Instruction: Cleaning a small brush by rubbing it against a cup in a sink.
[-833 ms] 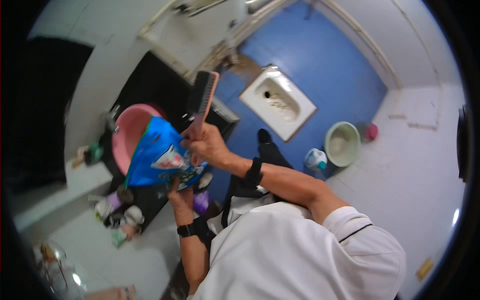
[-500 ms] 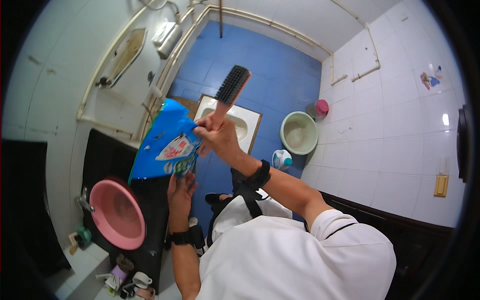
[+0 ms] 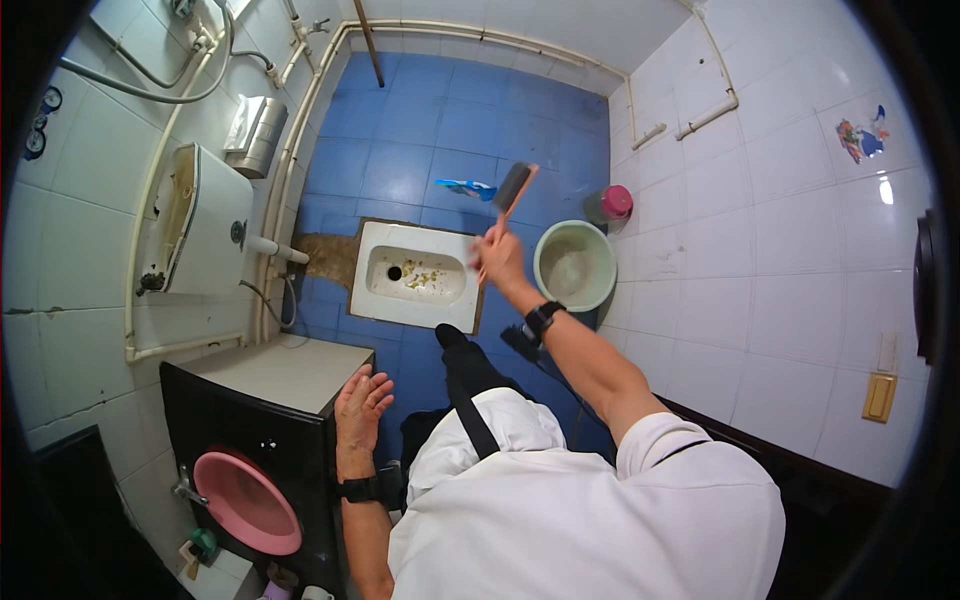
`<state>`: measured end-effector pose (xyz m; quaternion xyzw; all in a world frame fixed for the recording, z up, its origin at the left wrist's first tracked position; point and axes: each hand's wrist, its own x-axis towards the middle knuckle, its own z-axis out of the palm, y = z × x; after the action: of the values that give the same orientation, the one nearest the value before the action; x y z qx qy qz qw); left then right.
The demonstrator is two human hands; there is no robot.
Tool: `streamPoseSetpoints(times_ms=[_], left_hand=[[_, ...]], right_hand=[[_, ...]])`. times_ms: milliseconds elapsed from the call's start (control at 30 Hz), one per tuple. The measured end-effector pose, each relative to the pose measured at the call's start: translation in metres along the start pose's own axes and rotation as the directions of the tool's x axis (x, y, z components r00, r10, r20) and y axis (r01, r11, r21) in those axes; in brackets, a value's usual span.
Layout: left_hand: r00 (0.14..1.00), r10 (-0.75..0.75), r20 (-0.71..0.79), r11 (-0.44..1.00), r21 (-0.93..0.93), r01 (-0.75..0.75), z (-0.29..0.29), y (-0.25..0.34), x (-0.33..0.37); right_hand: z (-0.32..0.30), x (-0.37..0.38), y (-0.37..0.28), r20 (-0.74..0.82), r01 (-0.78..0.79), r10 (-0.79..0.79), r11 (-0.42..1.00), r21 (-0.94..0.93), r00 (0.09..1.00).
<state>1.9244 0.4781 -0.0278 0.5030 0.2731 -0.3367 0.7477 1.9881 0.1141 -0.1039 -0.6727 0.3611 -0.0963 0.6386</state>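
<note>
My right hand (image 3: 500, 257) grips the pinkish handle of a scrub brush (image 3: 514, 188), its dark bristled head pointing away from me. Just left of that head is a blue plastic bag (image 3: 466, 188), seen almost edge-on; I cannot tell whether it lies on the floor or is in the air. Both are beyond the white squat toilet (image 3: 370, 305), whose basin has yellowish bits scattered by the drain hole. My left hand (image 3: 362, 405) is raised beside the black counter, fingers spread, holding nothing.
A pale green basin (image 3: 575, 266) and a pink-lidded container (image 3: 609, 204) stand by the right wall. To the left are the black counter (image 3: 250, 395) with a pink basin (image 3: 240, 503), and a wall cistern (image 3: 205, 225). A pole (image 3: 369, 43) leans at the far wall.
The blue bag has left my hands and is now farther away, beyond the toilet. My right hand has moved slightly right with the brush. My left hand is lower. The view has shifted.
</note>
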Motion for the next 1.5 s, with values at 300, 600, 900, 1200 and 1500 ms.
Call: streamPoseSetpoints(times_ms=[300,600,900,1200,1500], left_hand=[[0.988,0.096,-0.119,0.995,0.006,-0.096,-0.023,-0.001,-0.023],[0.634,0.702,-0.325,0.696,0.504,-0.512,-0.075,-0.031,-0.076],[0.493,0.763,-0.418,0.634,0.631,-0.448,-0.15,-0.08,-0.147],[0.543,0.682,-0.49,0.729,0.523,-0.442,-0.194,-0.107,-0.167],[0.438,0.798,-0.413,0.601,0.588,-0.541,-0.196,-0.078,-0.155]], right_hand=[[0.117,-0.125,-0.006,0.708,0.379,-0.145,0.907,-0.184,0.691],[0.199,-0.242,-0.03,0.897,0.61,-0.362,0.78,0.141,0.255],[0.278,-0.335,-0.024,0.969,0.917,-0.244,0.394,0.063,0.038],[0.236,-0.349,0.012,0.983,0.963,-0.164,0.268,-0.037,0.083],[0.29,-0.339,0.006,0.982,0.968,-0.182,0.252,-0.009,0.056]])
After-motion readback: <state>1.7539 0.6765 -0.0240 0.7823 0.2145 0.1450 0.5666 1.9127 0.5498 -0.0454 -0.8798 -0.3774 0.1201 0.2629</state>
